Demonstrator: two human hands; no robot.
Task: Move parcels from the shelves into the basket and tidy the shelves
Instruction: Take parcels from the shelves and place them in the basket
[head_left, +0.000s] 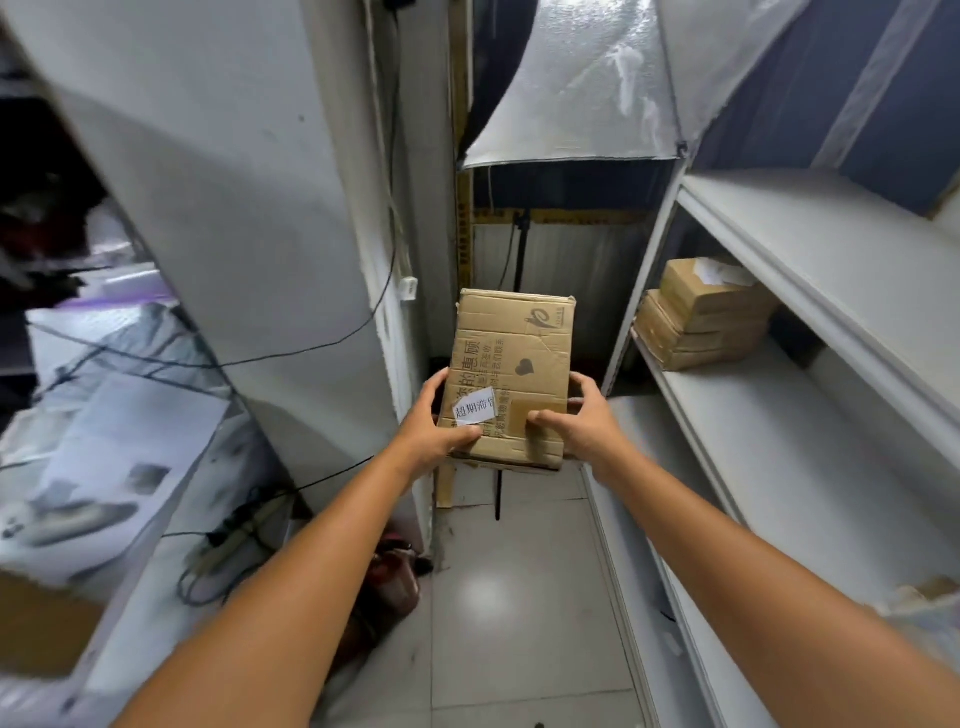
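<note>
Hands grasp a cardboard box (514, 353) in mid-air over the tiled floor (519, 597) of a narrow aisle, both arms stretched forward. The left hand (434, 426) clasps the near left edge, its thumb lying on the top face just under a white label (474, 413), its fingers curled round the side. The right hand (576, 421) grips the near right edge, thumb on top and fingers wrapped round the right side. The box is tilted, with its far end higher, and its top face carries printed characters and a dark heart mark (524, 368). White shelves (779, 415) run along the right. On the middle shelf, at its far end, sits a stack of parcels (701, 322), brown cartons piled flat, well apart from the held box. A white pillar (234, 208) stands to the left, with black cables (291, 353) hanging across it and a power strip (234, 540) on the floor at its foot. A silver sheet (571, 104) hangs overhead at the end of the aisle, above a thin black stand (519, 249) behind the box.
</note>
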